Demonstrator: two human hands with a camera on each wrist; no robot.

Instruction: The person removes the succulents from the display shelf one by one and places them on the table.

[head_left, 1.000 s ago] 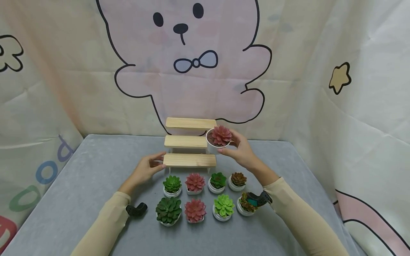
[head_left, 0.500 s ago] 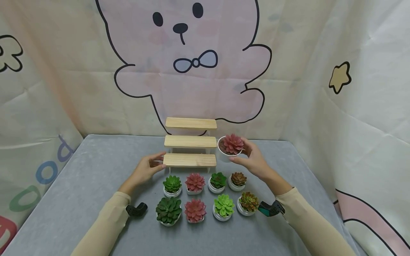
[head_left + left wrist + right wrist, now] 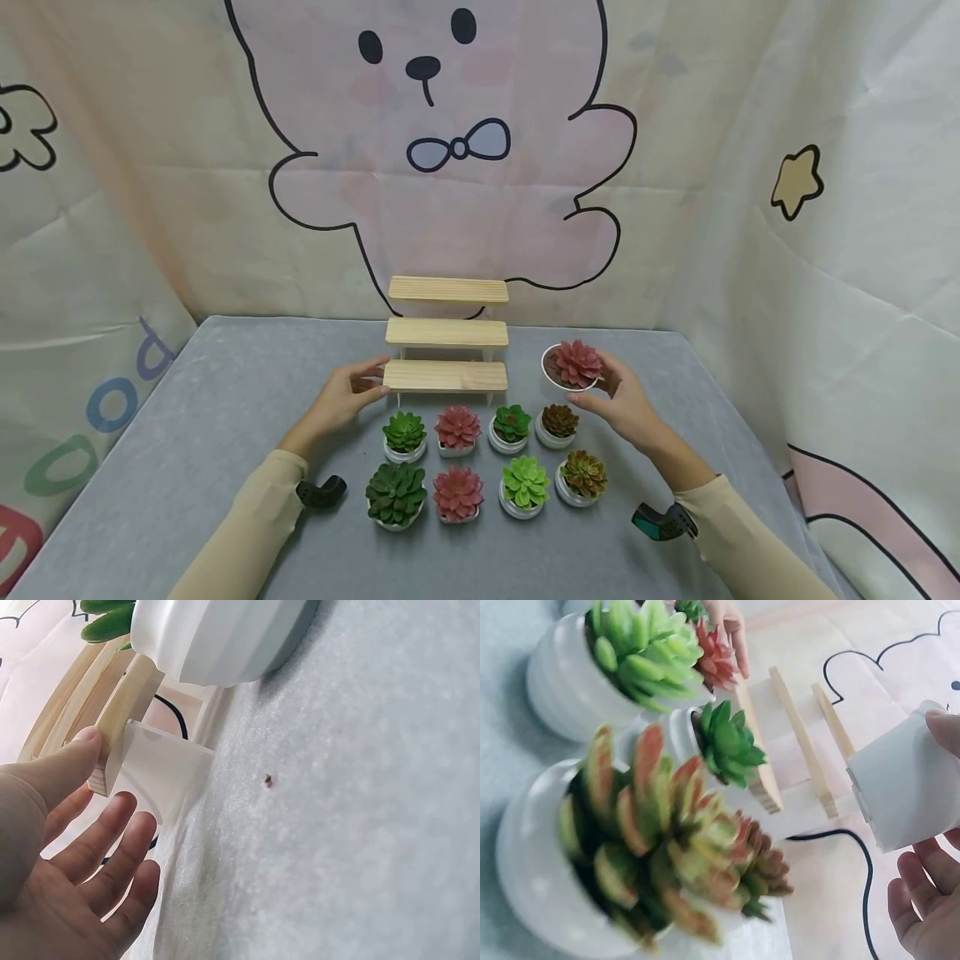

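Note:
My right hand [image 3: 622, 400] holds a white pot with a red succulent [image 3: 578, 364], to the right of a three-step wooden display stand [image 3: 446, 377]. In the right wrist view the side of that white pot [image 3: 911, 780] shows between thumb and fingers; its plant is out of sight. At the stand's lowest board, my left hand [image 3: 339, 400] pinches the left end, thumb in front and index finger behind. The left wrist view shows the thumb on the wooden board [image 3: 124, 712], the other fingers loosely bent beside a clear leg [image 3: 161, 761].
Two rows of potted succulents stand before the stand, among them a dark green one [image 3: 396, 493], a red one [image 3: 457, 493], a light green one [image 3: 524, 483] and a brownish one [image 3: 583, 475]. Grey cloth [image 3: 247, 367] covers the table; a printed curtain [image 3: 697, 208] hangs behind.
My right hand has carried the red succulent's pot rightward and nearer, away from the stand's right end. The left hand stays at the lowest board.

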